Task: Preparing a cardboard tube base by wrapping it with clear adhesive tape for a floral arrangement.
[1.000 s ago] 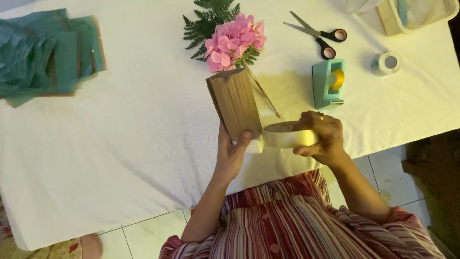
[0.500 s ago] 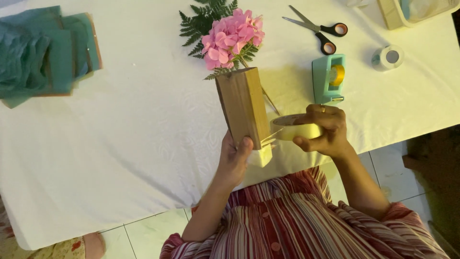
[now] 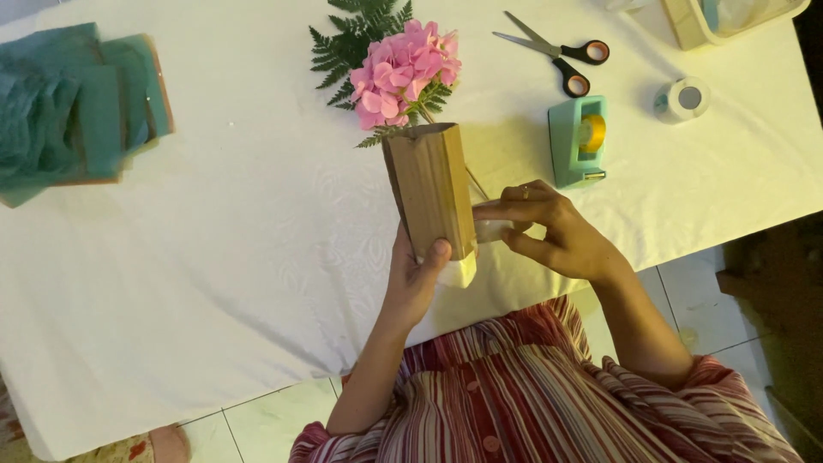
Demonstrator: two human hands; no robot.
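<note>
My left hand grips the lower end of a brown paper-wrapped bundle, thumb on its front. Pink flowers and green fern leaves stick out of the bundle's far end. My right hand is pressed against the bundle's right side, holding a roll of pale tape that is mostly hidden behind the fingers. White paper shows at the bundle's near end.
On the white-clothed table lie a teal tape dispenser, scissors with black and orange handles, a small tape roll, a white tray at the far right and folded teal tissue paper at the far left.
The bundle has been raised more upright and turned slightly. My right hand has brought the tape roll in against the bundle's right side.
</note>
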